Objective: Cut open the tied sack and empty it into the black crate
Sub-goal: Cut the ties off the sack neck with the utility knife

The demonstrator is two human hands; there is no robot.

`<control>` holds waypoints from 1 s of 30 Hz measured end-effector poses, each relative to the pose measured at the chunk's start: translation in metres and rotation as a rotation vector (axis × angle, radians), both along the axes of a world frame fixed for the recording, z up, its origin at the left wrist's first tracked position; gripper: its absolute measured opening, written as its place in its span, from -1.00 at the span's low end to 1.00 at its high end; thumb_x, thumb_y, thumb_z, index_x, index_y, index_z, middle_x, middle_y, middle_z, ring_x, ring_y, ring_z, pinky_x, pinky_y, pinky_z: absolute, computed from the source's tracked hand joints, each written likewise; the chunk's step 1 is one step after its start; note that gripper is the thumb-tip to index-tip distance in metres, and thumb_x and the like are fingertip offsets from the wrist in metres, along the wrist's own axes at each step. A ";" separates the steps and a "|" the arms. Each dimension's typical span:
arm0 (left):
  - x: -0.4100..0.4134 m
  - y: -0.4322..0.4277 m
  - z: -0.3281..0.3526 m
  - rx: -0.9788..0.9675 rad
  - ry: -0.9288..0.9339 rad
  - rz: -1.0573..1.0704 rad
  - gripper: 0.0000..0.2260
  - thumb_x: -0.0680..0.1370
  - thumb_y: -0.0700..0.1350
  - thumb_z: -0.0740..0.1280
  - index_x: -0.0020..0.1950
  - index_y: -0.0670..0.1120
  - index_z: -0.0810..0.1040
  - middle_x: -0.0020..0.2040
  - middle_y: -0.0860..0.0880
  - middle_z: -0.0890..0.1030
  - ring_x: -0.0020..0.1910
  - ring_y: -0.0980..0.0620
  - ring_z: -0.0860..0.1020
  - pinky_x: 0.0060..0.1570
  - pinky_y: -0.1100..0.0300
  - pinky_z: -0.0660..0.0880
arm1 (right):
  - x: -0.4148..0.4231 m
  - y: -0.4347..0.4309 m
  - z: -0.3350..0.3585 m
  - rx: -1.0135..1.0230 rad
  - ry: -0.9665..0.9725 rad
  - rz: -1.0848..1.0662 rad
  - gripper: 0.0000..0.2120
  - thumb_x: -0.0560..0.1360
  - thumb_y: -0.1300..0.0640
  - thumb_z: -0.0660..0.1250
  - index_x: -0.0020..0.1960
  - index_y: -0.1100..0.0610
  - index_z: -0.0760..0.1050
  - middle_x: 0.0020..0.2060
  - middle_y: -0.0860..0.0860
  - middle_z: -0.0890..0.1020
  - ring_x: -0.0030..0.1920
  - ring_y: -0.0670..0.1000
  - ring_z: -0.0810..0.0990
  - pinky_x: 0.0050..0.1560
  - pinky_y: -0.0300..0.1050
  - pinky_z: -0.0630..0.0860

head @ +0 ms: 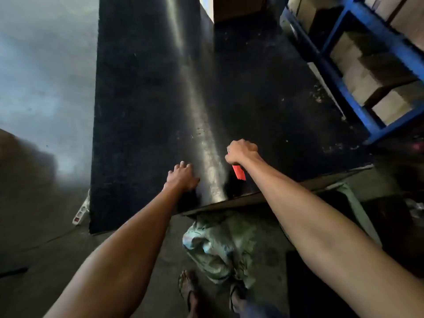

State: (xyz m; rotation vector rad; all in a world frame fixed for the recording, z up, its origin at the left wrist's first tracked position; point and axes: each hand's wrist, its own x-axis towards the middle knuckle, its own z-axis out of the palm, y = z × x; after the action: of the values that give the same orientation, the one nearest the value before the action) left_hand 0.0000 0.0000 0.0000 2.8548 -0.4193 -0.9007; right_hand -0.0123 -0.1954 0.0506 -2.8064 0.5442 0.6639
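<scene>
My right hand [242, 151] is closed around a red-handled cutter [239, 172], held over the near edge of a black table [149, 99]. My left hand [182, 175] rests palm down on the tabletop beside it, fingers slightly spread, holding nothing. A pale green woven sack [213, 246] lies crumpled on the floor below the table's near edge, just in front of my sandalled feet [190, 292]. Part of the sack runs under the table. A dark boxy shape, possibly the black crate [390, 226], sits in shadow at the lower right; I cannot make out its rim.
A blue metal rack [358, 72] stacked with cardboard boxes stands to the right of the table. A white power strip [80, 212] lies on the concrete floor by the table's left corner. A brown blurred mass fills the far left.
</scene>
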 end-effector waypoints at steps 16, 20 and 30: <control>-0.044 0.000 -0.147 -0.097 -0.230 0.081 -0.37 0.69 0.16 0.02 0.68 0.00 -0.15 0.67 -0.18 -0.24 0.65 -0.17 -0.25 0.62 -0.13 -0.13 | 0.013 -0.020 -0.127 -0.068 -0.146 -0.175 -0.66 0.51 -0.03 0.41 0.14 0.20 0.60 0.09 0.18 0.67 0.09 0.23 0.67 0.00 0.06 0.60; -0.043 0.007 -0.152 -0.139 -0.241 0.067 -0.38 0.69 0.19 0.01 0.68 0.03 -0.15 0.67 -0.15 -0.25 0.65 -0.14 -0.27 0.62 -0.11 -0.16 | 0.012 -0.024 -0.136 -0.042 -0.168 -0.195 -0.71 0.48 0.04 0.44 0.11 0.19 0.60 0.06 0.16 0.66 0.05 0.22 0.67 -0.02 0.05 0.60; -0.043 0.013 -0.142 -0.139 -0.208 0.028 -0.36 0.68 0.18 0.04 0.68 0.01 -0.13 0.67 -0.17 -0.23 0.66 -0.16 -0.23 0.62 -0.14 -0.07 | -0.111 0.018 -0.090 0.115 -0.432 -0.343 -0.76 0.41 -0.08 0.46 -0.01 0.03 0.63 -0.10 -0.03 0.69 -0.13 0.07 0.68 -0.24 -0.13 0.50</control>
State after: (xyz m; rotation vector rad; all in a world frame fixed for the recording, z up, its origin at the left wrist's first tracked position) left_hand -0.0427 0.0133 -0.1423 2.8264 -0.4424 -0.5481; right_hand -0.1235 -0.1779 -0.0397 -2.5431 0.8343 0.0170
